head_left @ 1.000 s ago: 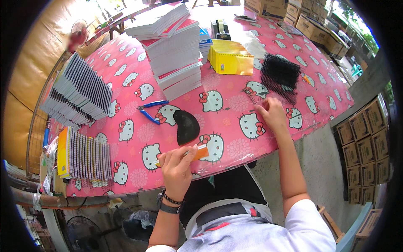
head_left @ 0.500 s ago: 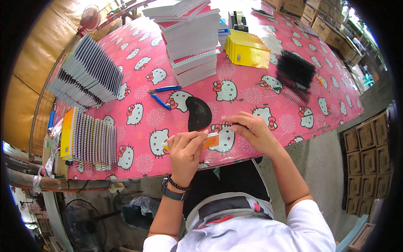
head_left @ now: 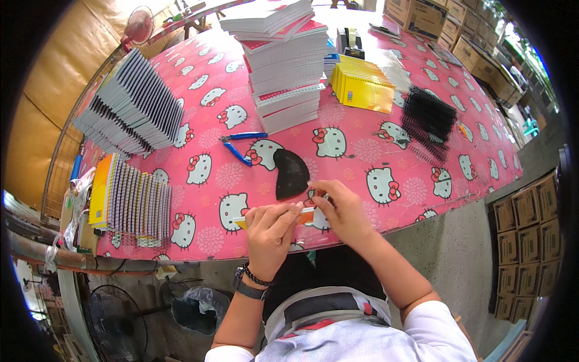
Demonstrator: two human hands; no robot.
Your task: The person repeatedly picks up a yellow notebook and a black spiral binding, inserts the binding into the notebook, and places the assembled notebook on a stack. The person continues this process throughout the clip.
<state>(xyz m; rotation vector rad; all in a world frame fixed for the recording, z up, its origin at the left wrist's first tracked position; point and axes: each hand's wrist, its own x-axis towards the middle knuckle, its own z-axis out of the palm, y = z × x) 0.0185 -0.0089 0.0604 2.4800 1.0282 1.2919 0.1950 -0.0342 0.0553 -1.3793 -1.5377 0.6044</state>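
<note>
1 orange-yellow booklet [head_left: 307,216], in L hand [head_left: 268,236], near edge of pink table [head_left: 354,169].
L hand: fingers wrapped over it, gripping. R hand [head_left: 347,214]: at booklet's R end, fingertips drawn together; can't tell if anything's between. Booklet prob. light, bendy, cover maybe slick, corners crease easily; best held flat, thumb 1 side, fingers other. Just beyond: blk curved pad [head_left: 292,176]; farther L, blue-hdl. cutters [head_left: 247,136]; far R, blk coils [head_left: 429,114], piled. Containers: far-R cartons [head_left: 425,17] + R-side floor cartons [head_left: 525,241], stacked, contents n/v; dk. bin [head_left: 186,318] below table, near L, clear plastic [head_left: 206,297] at mouth, contents unclear.
</note>
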